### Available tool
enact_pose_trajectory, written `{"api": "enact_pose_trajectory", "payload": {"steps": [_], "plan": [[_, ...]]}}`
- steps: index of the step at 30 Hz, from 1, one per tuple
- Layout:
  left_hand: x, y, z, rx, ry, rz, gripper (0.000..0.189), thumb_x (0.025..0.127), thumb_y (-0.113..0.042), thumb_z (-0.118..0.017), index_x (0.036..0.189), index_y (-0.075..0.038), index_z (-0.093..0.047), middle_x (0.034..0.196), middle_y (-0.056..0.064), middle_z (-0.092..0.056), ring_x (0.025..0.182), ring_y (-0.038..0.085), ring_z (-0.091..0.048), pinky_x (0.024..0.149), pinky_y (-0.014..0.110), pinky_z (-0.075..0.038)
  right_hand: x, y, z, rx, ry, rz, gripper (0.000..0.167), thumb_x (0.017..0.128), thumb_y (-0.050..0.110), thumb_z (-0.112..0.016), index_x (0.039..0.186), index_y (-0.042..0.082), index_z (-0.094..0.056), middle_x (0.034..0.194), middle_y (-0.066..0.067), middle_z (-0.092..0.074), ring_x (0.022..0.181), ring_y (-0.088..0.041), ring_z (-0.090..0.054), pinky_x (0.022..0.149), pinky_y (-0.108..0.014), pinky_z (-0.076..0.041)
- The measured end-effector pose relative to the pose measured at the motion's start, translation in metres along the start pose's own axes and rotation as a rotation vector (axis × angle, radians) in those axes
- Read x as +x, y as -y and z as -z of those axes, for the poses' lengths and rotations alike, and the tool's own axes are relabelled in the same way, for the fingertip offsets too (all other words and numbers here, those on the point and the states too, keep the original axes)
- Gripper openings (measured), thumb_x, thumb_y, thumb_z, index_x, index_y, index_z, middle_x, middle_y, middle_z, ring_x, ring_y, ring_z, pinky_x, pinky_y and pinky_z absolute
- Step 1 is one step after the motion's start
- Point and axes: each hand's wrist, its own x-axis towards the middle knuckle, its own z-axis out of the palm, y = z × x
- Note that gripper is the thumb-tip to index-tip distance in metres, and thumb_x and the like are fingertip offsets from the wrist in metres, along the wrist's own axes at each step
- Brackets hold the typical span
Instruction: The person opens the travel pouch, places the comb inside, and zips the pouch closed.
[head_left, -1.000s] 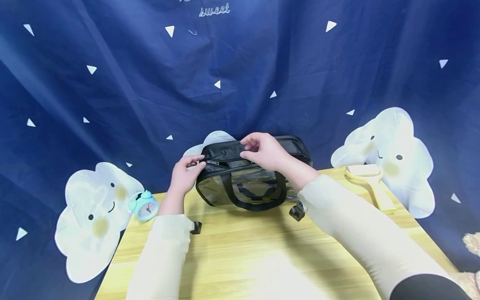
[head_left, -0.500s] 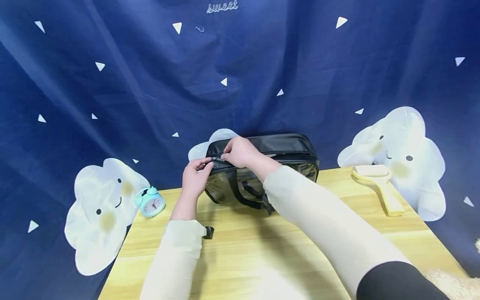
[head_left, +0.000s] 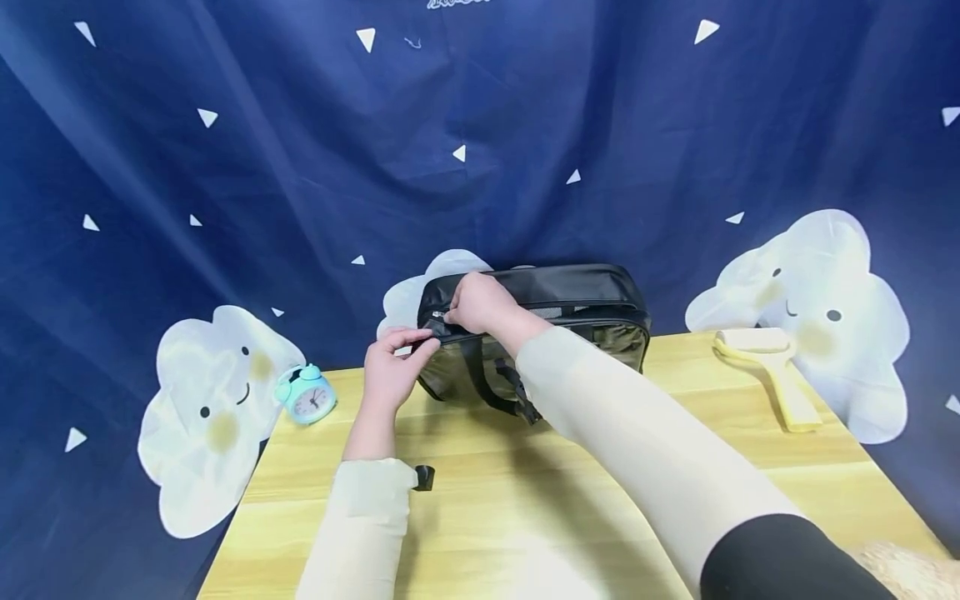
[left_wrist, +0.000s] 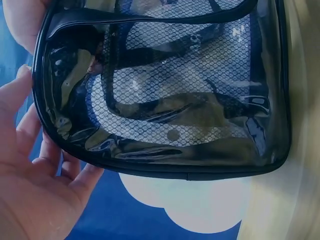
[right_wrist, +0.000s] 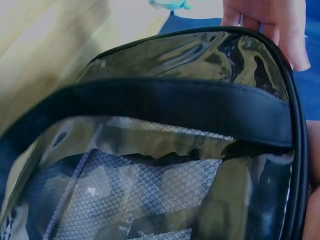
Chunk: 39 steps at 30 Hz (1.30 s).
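Note:
A black toiletry bag [head_left: 592, 287] with a clear front panel [left_wrist: 170, 95] stands at the back of the table. My left hand [head_left: 390, 375] holds its left top corner, thumb and index finger close together at the edge. In the left wrist view, the fingers [left_wrist: 47, 155] lie along the bag's end. Reaching across the top, my right hand [head_left: 483, 304] pinches at the zipper near that corner, where a bit of the metal zipper pull [head_left: 438, 314] shows. Its fingertips are partly hidden. A black handle [right_wrist: 165, 102] loops over the clear front.
A light blue alarm clock [head_left: 309, 396] stands left of the bag. On the right lies a yellow-handled lint roller [head_left: 776, 367]. Behind the wooden table [head_left: 465, 517] hangs a dark blue curtain [head_left: 525, 125] with cloud prints. Something fluffy and beige [head_left: 907, 571] shows at the lower right.
My right hand has come down and left from over the bag's middle onto the zipper by the left corner. My left hand stays at that corner. The head view has shifted slightly.

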Motion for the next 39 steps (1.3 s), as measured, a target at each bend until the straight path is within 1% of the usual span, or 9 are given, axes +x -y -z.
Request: {"api": "enact_pose_trajectory", "payload": {"steps": [5, 15, 19, 23, 29, 32, 34, 36, 39], "plan": [[-0.001, 0.000, 0.001, 0.063, 0.051, 0.009, 0.026, 0.084, -0.006, -0.090, 0.108, 0.000, -0.082, 0.112, 0.013, -0.069, 0.110, 0.018, -0.059, 0.078, 0.020, -0.050, 0.002, 0.005, -0.003, 0.016, -0.021, -0.013, 0.018, 0.097, 0.029, -0.079, 0.084, 0.017, -0.083, 0.090, 0.007, -0.078, 0.096, -0.017, -0.070, 0.091, -0.033, -0.056], [-0.005, 0.000, 0.003, 0.042, 0.025, -0.025, 0.024, 0.082, -0.001, -0.090, 0.105, 0.001, -0.083, 0.100, 0.016, -0.070, 0.098, 0.015, -0.060, 0.072, 0.014, -0.049, 0.001, 0.006, -0.002, 0.109, -0.068, 0.053, 0.027, 0.098, 0.013, -0.069, 0.075, 0.007, -0.081, 0.085, 0.002, -0.079, 0.095, -0.019, -0.072, 0.095, -0.029, -0.054], [-0.001, -0.001, 0.002, 0.020, 0.035, -0.019, 0.019, 0.087, -0.006, -0.087, 0.105, 0.000, -0.083, 0.104, 0.016, -0.072, 0.099, 0.012, -0.063, 0.075, 0.016, -0.053, -0.001, 0.007, 0.004, 0.217, -0.093, 0.027, 0.024, 0.097, 0.007, -0.065, 0.080, 0.008, -0.083, 0.088, 0.002, -0.079, 0.092, -0.015, -0.070, 0.089, -0.024, -0.052], [0.006, -0.002, 0.000, 0.032, -0.006, -0.030, 0.015, 0.096, -0.009, -0.078, 0.105, 0.003, -0.080, 0.102, 0.015, -0.075, 0.090, 0.007, -0.064, 0.076, 0.017, -0.051, -0.003, 0.009, 0.007, 0.391, -0.143, -0.026, 0.019, 0.092, 0.003, -0.068, 0.084, 0.008, -0.084, 0.088, 0.000, -0.079, 0.088, -0.016, -0.067, 0.078, -0.024, -0.051], [0.018, -0.007, -0.007, 0.044, -0.003, 0.024, 0.029, 0.097, -0.005, -0.073, 0.124, 0.004, -0.071, 0.087, 0.007, -0.066, 0.078, 0.007, -0.058, 0.076, 0.019, -0.046, -0.010, 0.013, 0.011, 0.474, -0.246, -0.041, 0.006, 0.093, 0.010, -0.078, 0.090, 0.010, -0.084, 0.102, -0.001, -0.077, 0.105, -0.021, -0.068, 0.091, -0.032, -0.054], [0.023, -0.011, -0.011, 0.026, 0.034, 0.066, 0.039, 0.099, -0.007, -0.070, 0.137, 0.001, -0.067, 0.099, 0.013, -0.068, 0.089, 0.022, -0.065, 0.084, 0.028, -0.051, -0.013, 0.012, 0.012, 0.459, -0.265, -0.015, 0.005, 0.094, 0.010, -0.078, 0.093, 0.010, -0.083, 0.106, -0.002, -0.077, 0.107, -0.022, -0.068, 0.094, -0.035, -0.054], [0.026, -0.011, -0.012, 0.005, 0.055, 0.095, 0.038, 0.104, -0.009, -0.065, 0.141, -0.001, -0.067, 0.119, 0.018, -0.070, 0.110, 0.029, -0.066, 0.098, 0.033, -0.050, -0.014, 0.012, 0.012, 0.453, -0.261, 0.001, 0.006, 0.094, 0.010, -0.078, 0.096, 0.008, -0.083, 0.106, -0.003, -0.077, 0.106, -0.022, -0.068, 0.094, -0.035, -0.055], [0.029, -0.009, -0.013, -0.030, 0.082, 0.128, 0.035, 0.107, -0.010, -0.060, 0.141, -0.001, -0.067, 0.136, 0.021, -0.067, 0.125, 0.030, -0.061, 0.106, 0.035, -0.046, -0.015, 0.011, 0.012, 0.458, -0.254, 0.011, 0.008, 0.094, 0.009, -0.077, 0.099, 0.006, -0.083, 0.105, -0.004, -0.077, 0.105, -0.023, -0.068, 0.093, -0.035, -0.055], [0.031, -0.002, -0.012, -0.091, 0.120, 0.199, 0.035, 0.110, -0.013, -0.057, 0.142, -0.002, -0.067, 0.144, 0.019, -0.063, 0.125, 0.022, -0.059, 0.101, 0.028, -0.047, -0.016, 0.011, 0.013, 0.469, -0.242, 0.013, 0.010, 0.094, 0.008, -0.077, 0.102, 0.005, -0.083, 0.105, -0.005, -0.077, 0.104, -0.023, -0.068, 0.093, -0.035, -0.055]]}}
